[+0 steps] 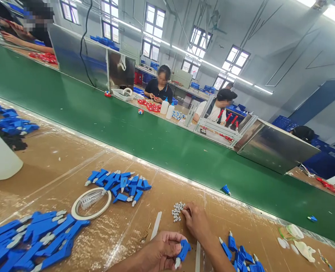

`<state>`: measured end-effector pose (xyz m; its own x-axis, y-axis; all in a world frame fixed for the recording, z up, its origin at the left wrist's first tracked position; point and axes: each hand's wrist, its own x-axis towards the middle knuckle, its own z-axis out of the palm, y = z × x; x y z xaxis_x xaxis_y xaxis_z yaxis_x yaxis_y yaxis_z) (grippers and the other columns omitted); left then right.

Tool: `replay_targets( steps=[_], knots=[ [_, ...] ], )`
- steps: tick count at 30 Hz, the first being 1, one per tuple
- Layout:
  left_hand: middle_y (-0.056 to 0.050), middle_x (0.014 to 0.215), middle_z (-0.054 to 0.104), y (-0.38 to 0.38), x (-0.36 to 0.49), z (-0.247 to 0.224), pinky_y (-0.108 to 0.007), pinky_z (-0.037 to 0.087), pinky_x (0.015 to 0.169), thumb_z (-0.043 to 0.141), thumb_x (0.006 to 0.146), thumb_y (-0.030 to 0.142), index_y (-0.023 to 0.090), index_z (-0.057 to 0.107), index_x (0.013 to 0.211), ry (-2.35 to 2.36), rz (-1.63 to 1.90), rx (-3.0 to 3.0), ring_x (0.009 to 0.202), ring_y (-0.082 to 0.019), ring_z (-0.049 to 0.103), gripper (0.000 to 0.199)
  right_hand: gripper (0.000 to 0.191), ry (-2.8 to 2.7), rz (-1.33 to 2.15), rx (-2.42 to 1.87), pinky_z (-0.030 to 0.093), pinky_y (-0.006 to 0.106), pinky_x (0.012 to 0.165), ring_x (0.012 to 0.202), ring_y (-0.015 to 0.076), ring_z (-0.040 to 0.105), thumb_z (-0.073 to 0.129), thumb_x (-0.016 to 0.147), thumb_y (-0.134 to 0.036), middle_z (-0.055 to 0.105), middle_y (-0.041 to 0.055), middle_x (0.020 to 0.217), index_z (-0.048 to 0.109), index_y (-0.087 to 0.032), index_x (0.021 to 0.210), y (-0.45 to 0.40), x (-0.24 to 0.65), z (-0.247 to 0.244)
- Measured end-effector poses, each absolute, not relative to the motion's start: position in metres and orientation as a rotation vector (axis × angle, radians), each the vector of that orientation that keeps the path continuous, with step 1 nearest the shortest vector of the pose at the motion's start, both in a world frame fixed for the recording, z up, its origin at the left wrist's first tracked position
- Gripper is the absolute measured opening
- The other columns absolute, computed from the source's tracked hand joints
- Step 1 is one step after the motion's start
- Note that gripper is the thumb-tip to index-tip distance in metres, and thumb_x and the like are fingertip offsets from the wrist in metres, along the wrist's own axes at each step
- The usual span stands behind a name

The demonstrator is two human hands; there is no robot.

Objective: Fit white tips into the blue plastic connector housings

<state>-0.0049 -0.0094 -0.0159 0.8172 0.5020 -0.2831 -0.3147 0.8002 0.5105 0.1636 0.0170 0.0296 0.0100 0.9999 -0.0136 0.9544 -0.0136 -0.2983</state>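
Observation:
My left hand [167,249] is closed round a blue plastic part [185,248] with a pale grey tip, held just above the brown work table. Farther forward, my right hand [195,218] reaches to the edge of a small heap of grey pieces [177,211]. Its thumb and fingertips are pinched together there; whether a piece is between them is too small to tell. Similar blue parts [242,258] lie to the right of my right forearm. More blue parts [122,185] form a pile left of the heap, and longer blue parts [34,238] fill the near left.
A roll of tape [73,206] surrounds some clear plastic pieces. Beyond the table runs a green conveyor belt [156,147], carrying a blue part [226,189]. A small jar [293,232] stands at the right. Across the belt several people sit near white bottles [164,107] and metal panels [277,145].

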Motion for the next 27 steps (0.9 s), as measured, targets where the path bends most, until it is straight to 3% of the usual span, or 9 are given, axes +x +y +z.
replay_targets(
  steps=[8,11,14,17,20,24,27],
  knots=[
    [-0.002,0.069,0.066,-0.011,-0.004,-0.017,-0.022,0.044,0.056,0.089,0.062,0.032,0.012,0.075,0.087,0.441,0.462,0.442,0.054,-0.011,0.060,0.035,0.020,-2.192,0.336,-2.224,0.046,0.034,0.065,0.078,0.0295,0.071,0.055,0.081,-0.001,0.075,0.0218,0.088,0.074,-0.008,0.082,0.027,0.155,0.038],
    [-0.003,0.067,0.065,-0.011,-0.004,-0.019,-0.021,0.043,0.053,0.090,0.061,0.031,0.011,0.076,0.086,0.422,0.470,0.439,0.053,-0.011,0.061,0.035,0.022,-2.135,0.359,-2.231,0.046,0.034,0.066,0.079,0.0293,0.071,0.056,0.075,0.002,0.074,0.0223,0.089,0.073,-0.006,0.086,0.026,0.151,0.035],
    [-0.003,0.066,0.065,-0.007,-0.006,-0.018,-0.017,0.039,0.048,0.090,0.063,0.031,0.011,0.076,0.087,0.394,0.473,0.420,0.052,-0.009,0.061,0.034,0.016,-1.986,0.447,-2.179,0.047,0.034,0.069,0.081,0.0282,0.069,0.057,0.074,-0.001,0.073,0.0205,0.087,0.070,-0.009,0.079,0.026,0.155,0.033],
    [-0.003,0.068,0.067,-0.001,-0.008,-0.014,-0.016,0.042,0.049,0.091,0.062,0.030,0.012,0.076,0.091,0.383,0.488,0.389,0.054,-0.009,0.062,0.037,0.012,-1.769,0.632,-2.057,0.047,0.030,0.065,0.072,0.0225,0.067,0.057,0.077,-0.012,0.070,0.0110,0.071,0.062,-0.016,0.067,0.021,0.166,0.033],
    [-0.003,0.067,0.067,0.002,-0.009,-0.013,-0.016,0.042,0.048,0.093,0.058,0.030,0.012,0.077,0.092,0.381,0.550,0.363,0.052,-0.009,0.063,0.042,0.022,-1.535,0.922,-1.852,0.047,0.026,0.054,0.056,0.0162,0.062,0.055,0.083,-0.033,0.063,0.0019,0.061,0.055,-0.019,0.066,0.004,0.177,0.033],
    [-0.002,0.070,0.066,0.001,-0.006,-0.016,-0.018,0.045,0.052,0.093,0.058,0.031,0.014,0.076,0.092,0.407,0.689,0.379,0.054,-0.009,0.062,0.041,0.046,-1.276,1.267,-1.591,0.049,0.023,0.050,0.052,0.0126,0.062,0.060,0.079,-0.065,0.065,0.0020,0.068,0.057,-0.019,0.074,-0.031,0.179,0.026],
    [-0.004,0.076,0.068,-0.002,-0.004,-0.018,-0.021,0.046,0.053,0.092,0.059,0.034,0.016,0.075,0.092,0.433,0.758,0.431,0.056,-0.010,0.060,0.041,0.056,-1.104,1.408,-1.447,0.051,0.022,0.051,0.050,0.0107,0.061,0.071,0.069,-0.072,0.066,0.0023,0.068,0.059,-0.018,0.075,-0.050,0.170,0.020]
  ],
)
